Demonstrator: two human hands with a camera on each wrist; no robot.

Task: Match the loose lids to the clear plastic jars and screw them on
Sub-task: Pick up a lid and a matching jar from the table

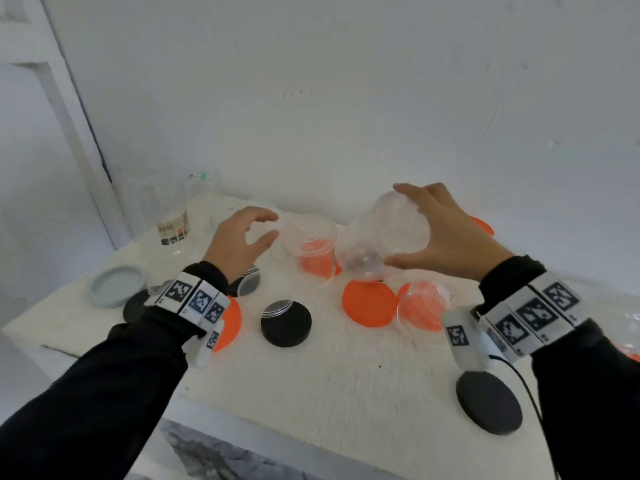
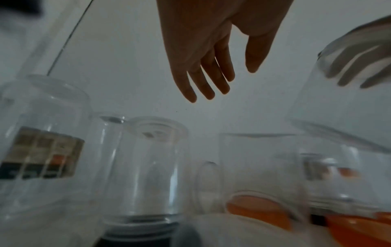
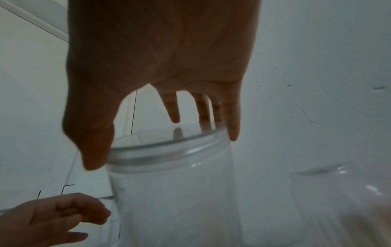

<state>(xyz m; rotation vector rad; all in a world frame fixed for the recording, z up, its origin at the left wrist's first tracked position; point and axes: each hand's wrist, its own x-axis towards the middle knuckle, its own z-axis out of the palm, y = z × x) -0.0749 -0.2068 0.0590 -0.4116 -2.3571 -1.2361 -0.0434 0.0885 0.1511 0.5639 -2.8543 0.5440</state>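
Note:
My right hand [image 1: 394, 225] grips a clear plastic jar [image 1: 384, 244] by its open end and holds it tilted above the table. In the right wrist view the thumb [image 3: 95, 150] and fingers clamp the jar [image 3: 169, 192] at its rim. My left hand [image 1: 273, 225] hovers open and holds nothing, just left of a second clear jar [image 1: 310, 244] that stands over something orange. Loose lids lie on the white table [image 1: 329, 375]: an orange lid [image 1: 370, 306], a black lid [image 1: 285, 323], another black lid [image 1: 488, 403]. A clear jar [image 1: 422, 310] lies on its side.
A labelled clear jar [image 1: 173, 226] and more clear jars [image 2: 148, 167] stand at the back left. A pale grey lid [image 1: 116, 285] lies at the left edge, an orange lid [image 1: 230, 320] under my left wrist. A white wall rises close behind the table.

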